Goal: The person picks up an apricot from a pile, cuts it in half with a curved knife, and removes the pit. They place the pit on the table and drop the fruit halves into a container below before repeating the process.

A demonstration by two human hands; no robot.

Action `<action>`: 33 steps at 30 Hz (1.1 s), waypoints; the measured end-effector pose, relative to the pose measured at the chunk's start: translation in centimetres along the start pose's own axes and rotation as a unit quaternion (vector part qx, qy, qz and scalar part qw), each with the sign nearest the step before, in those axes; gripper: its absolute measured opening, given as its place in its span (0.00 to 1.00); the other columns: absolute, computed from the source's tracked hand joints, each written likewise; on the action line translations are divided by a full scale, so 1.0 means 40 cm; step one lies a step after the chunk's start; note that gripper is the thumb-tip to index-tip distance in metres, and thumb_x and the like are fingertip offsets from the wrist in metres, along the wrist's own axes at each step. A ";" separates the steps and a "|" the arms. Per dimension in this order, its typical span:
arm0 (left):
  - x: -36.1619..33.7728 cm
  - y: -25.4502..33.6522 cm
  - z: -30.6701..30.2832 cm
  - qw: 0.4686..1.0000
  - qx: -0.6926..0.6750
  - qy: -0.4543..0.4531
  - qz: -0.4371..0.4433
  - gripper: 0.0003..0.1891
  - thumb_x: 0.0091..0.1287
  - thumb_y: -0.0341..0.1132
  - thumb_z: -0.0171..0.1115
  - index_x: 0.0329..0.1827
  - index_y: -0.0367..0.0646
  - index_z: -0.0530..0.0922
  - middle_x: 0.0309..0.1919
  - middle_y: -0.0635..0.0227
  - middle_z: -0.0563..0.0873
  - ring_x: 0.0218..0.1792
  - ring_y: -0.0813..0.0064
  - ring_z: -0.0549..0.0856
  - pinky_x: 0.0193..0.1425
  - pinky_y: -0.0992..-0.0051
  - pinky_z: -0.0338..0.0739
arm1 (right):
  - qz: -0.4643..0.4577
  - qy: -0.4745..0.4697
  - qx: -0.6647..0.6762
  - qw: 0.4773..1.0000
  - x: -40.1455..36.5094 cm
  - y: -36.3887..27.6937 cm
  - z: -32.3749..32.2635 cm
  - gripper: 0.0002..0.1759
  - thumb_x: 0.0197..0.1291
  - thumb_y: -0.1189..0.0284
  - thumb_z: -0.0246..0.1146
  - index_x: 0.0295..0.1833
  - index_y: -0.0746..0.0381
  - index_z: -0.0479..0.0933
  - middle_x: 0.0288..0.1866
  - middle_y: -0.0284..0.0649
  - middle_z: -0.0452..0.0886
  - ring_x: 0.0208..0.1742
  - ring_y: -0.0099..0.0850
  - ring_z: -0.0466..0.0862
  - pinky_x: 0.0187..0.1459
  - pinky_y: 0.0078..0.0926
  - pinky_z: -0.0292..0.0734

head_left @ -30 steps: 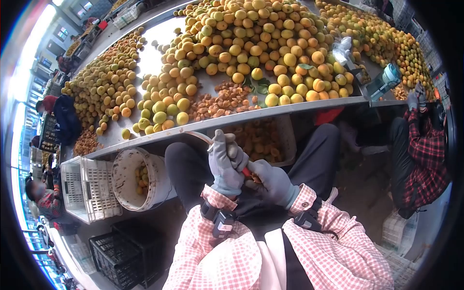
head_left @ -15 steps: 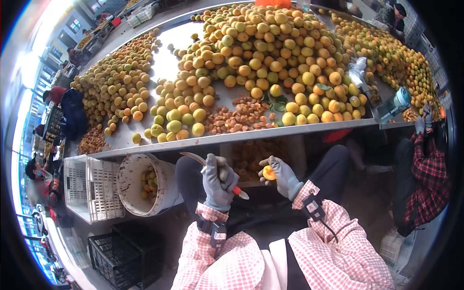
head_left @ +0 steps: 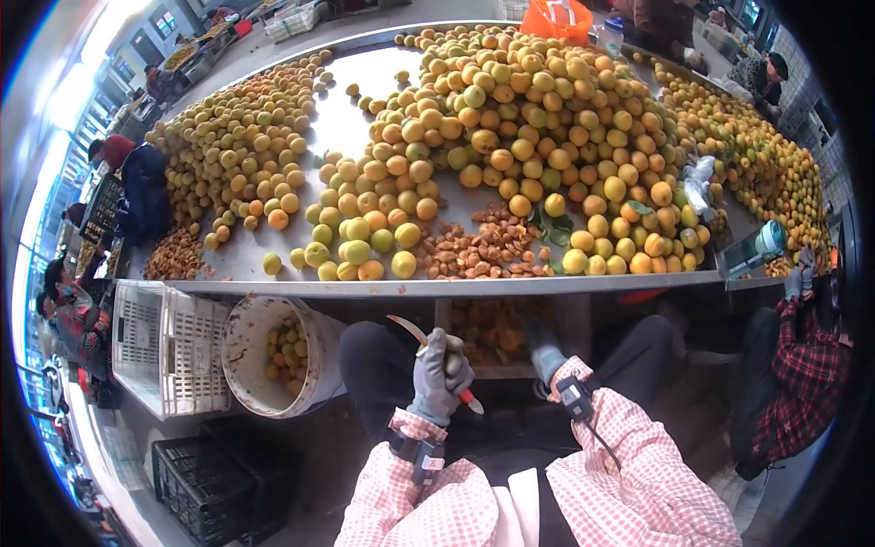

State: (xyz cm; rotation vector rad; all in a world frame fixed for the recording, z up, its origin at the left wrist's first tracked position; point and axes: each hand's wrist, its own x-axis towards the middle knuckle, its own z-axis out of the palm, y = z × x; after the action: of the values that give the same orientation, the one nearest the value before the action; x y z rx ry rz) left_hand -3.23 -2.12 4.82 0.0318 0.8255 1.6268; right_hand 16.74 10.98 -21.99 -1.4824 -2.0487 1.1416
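Closed around a curved knife (head_left: 407, 329) is my gloved left hand (head_left: 439, 376). The blade sticks out at the upper left; a red part with a pale tip shows below the fingers. My gloved right hand (head_left: 545, 357) reaches over a crate (head_left: 572, 335) below the table edge, its fingers smeared by motion. Inside the crate lie orange apricot pieces (head_left: 492, 333), partly in shadow. On the metal table (head_left: 365, 289) in front of me, whole apricots (head_left: 538, 100) form a large heap. A pile of brown apricot pits (head_left: 481, 248) lies near the table's front edge.
A white bucket (head_left: 319, 365) with apricots stands left of my knees, beside white plastic crates (head_left: 196, 356). Black crates (head_left: 205, 479) sit lower left. On the table are a bottle (head_left: 755, 248), a plastic bag (head_left: 699, 185) and an orange bag (head_left: 556, 20). A co-worker in plaid (head_left: 807, 351) sits right.
My right hand has moved away from its raised spot to the crate, and the apricot it held no longer shows in it. My left hand keeps the knife. The view has shifted slightly.
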 end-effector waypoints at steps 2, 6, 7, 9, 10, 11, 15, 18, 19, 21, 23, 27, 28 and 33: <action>0.005 0.003 -0.004 1.000 -0.002 -0.004 0.008 0.18 0.75 0.49 0.53 0.35 0.44 0.77 0.12 0.78 0.64 0.09 0.86 0.59 0.12 0.82 0.53 | 0.005 -0.019 0.062 0.998 -0.022 -0.044 -0.031 0.19 0.74 0.70 0.47 0.65 0.61 0.69 0.63 0.41 0.74 0.65 0.35 0.72 0.64 0.31 0.68; 0.000 0.016 -0.012 1.000 -0.018 0.002 -0.002 0.17 0.74 0.47 0.54 0.35 0.43 0.77 0.12 0.76 0.66 0.08 0.85 0.60 0.12 0.81 0.54 | 0.061 -0.105 0.381 0.916 -0.089 -0.420 -0.230 0.16 0.73 0.65 0.52 0.57 0.64 0.74 0.40 0.40 0.82 0.42 0.25 0.81 0.44 0.23 0.78; 0.000 0.021 -0.013 1.000 -0.014 0.004 -0.005 0.17 0.74 0.47 0.54 0.35 0.43 0.77 0.11 0.76 0.66 0.08 0.85 0.60 0.12 0.81 0.55 | 0.061 -0.263 0.393 0.879 -0.078 -0.605 -0.290 0.18 0.74 0.64 0.53 0.59 0.65 0.72 0.36 0.37 0.82 0.36 0.21 0.80 0.40 0.18 0.76; -0.003 0.025 -0.017 1.000 -0.007 -0.009 -0.005 0.16 0.74 0.46 0.54 0.34 0.43 0.77 0.11 0.76 0.66 0.08 0.84 0.60 0.11 0.81 0.55 | -0.009 -0.246 0.314 0.917 -0.037 -0.754 -0.319 0.17 0.72 0.62 0.55 0.55 0.63 0.74 0.25 0.31 0.78 0.26 0.16 0.75 0.30 0.14 0.71; -0.003 0.027 -0.021 1.000 -0.003 -0.008 -0.008 0.16 0.74 0.45 0.54 0.34 0.43 0.77 0.11 0.75 0.67 0.08 0.84 0.61 0.11 0.81 0.55 | -0.003 -0.275 0.341 0.899 0.001 -0.773 -0.297 0.21 0.71 0.59 0.57 0.60 0.63 0.71 0.26 0.32 0.78 0.27 0.17 0.76 0.31 0.16 0.72; 0.002 0.026 -0.021 1.000 0.001 -0.011 -0.014 0.15 0.74 0.45 0.54 0.34 0.43 0.76 0.11 0.75 0.67 0.07 0.84 0.61 0.11 0.81 0.55 | 0.003 -0.298 0.368 0.881 0.038 -0.776 -0.272 0.26 0.69 0.57 0.58 0.65 0.63 0.68 0.27 0.33 0.79 0.29 0.19 0.77 0.32 0.19 0.73; 0.008 0.029 -0.020 0.998 0.055 -0.014 -0.018 0.13 0.74 0.43 0.55 0.35 0.44 0.75 0.12 0.75 0.66 0.08 0.85 0.61 0.11 0.82 0.55 | -0.156 -0.143 -0.048 0.976 0.092 -0.830 -0.241 0.42 0.63 0.67 0.64 0.78 0.56 0.50 0.38 0.35 0.82 0.33 0.26 0.81 0.36 0.29 0.77; 0.009 0.033 -0.019 0.997 0.072 -0.004 -0.028 0.13 0.74 0.42 0.55 0.35 0.43 0.76 0.13 0.74 0.68 0.08 0.86 0.61 0.11 0.81 0.56 | -0.158 -0.120 0.101 0.975 0.106 -0.768 -0.279 0.25 0.64 0.64 0.61 0.65 0.57 0.71 0.42 0.47 0.83 0.43 0.41 0.84 0.47 0.35 0.77; 0.009 0.034 -0.017 0.997 0.070 -0.005 -0.033 0.13 0.74 0.42 0.55 0.35 0.43 0.76 0.13 0.74 0.68 0.08 0.86 0.61 0.11 0.81 0.56 | -0.198 -0.056 0.099 0.974 0.120 -0.722 -0.296 0.20 0.63 0.65 0.62 0.60 0.58 0.77 0.43 0.47 0.83 0.43 0.40 0.84 0.48 0.34 0.78; 0.013 0.034 -0.013 0.993 0.108 0.004 -0.048 0.13 0.73 0.41 0.56 0.35 0.42 0.76 0.14 0.74 0.69 0.09 0.85 0.62 0.11 0.81 0.57 | -0.149 0.047 0.012 0.988 0.128 -0.686 -0.411 0.14 0.62 0.71 0.62 0.52 0.59 0.80 0.47 0.43 0.81 0.48 0.37 0.83 0.50 0.34 0.78; 0.017 0.027 -0.009 0.990 0.123 -0.004 -0.062 0.12 0.73 0.41 0.56 0.36 0.42 0.76 0.14 0.74 0.69 0.09 0.85 0.63 0.11 0.81 0.58 | -0.120 0.059 -0.261 0.956 0.162 -0.629 -0.533 0.18 0.56 0.66 0.64 0.53 0.53 0.80 0.45 0.41 0.80 0.49 0.40 0.82 0.52 0.38 0.77; 0.028 0.015 0.015 0.979 0.169 -0.020 -0.110 0.12 0.72 0.41 0.58 0.37 0.41 0.77 0.15 0.74 0.70 0.10 0.84 0.64 0.12 0.81 0.59 | -0.086 -0.086 -0.418 0.900 0.182 -0.528 -0.583 0.20 0.53 0.63 0.65 0.54 0.48 0.80 0.53 0.39 0.76 0.52 0.39 0.80 0.52 0.37 0.78; 0.034 0.009 0.021 0.977 0.178 -0.023 -0.118 0.12 0.74 0.40 0.56 0.38 0.40 0.77 0.15 0.75 0.71 0.09 0.85 0.65 0.12 0.82 0.60 | -0.053 -0.128 -0.443 0.886 0.190 -0.550 -0.586 0.20 0.52 0.61 0.66 0.53 0.50 0.79 0.56 0.39 0.74 0.54 0.39 0.79 0.52 0.37 0.78; 0.042 -0.019 0.023 0.969 0.210 -0.035 -0.123 0.11 0.73 0.40 0.58 0.39 0.41 0.78 0.16 0.74 0.73 0.11 0.85 0.67 0.13 0.82 0.61 | -0.098 -0.140 -0.490 0.855 0.192 -0.565 -0.603 0.23 0.52 0.59 0.68 0.51 0.59 0.77 0.52 0.43 0.76 0.52 0.37 0.80 0.52 0.34 0.77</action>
State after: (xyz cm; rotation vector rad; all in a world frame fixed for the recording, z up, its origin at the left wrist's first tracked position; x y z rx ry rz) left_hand -2.56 -0.22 4.41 0.2739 1.0623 1.1926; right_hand 16.53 24.79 9.01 -1.4444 -3.1502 0.1612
